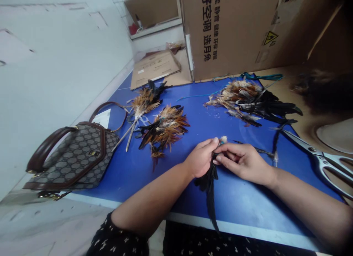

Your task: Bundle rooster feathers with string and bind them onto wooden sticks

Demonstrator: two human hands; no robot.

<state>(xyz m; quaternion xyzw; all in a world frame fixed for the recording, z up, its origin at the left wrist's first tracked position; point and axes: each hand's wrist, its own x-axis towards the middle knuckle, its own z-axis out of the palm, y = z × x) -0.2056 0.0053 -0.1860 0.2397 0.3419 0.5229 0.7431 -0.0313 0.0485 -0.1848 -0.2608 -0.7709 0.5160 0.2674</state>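
Observation:
My left hand (pixel 200 157) and my right hand (pixel 242 161) meet over the blue table (pixel 242 201). Both pinch a small bundle of black feathers (pixel 208 186) near its white quill end; the feathers hang down toward me below the hands. A pile of brown and black feathers (pixel 165 129) lies to the left of my hands. A second bundle with pale quills (pixel 142 103) lies beyond it. A larger heap of brown, white and black feathers (pixel 248 100) lies at the far right.
Large metal scissors (pixel 322 157) lie at the right. A patterned handbag (pixel 73 157) with brown handles sits at the table's left edge. A big cardboard box (pixel 248 28) stands at the back, with flat cardboard (pixel 154 67) beside it. Teal string (pixel 261 76) lies near the box.

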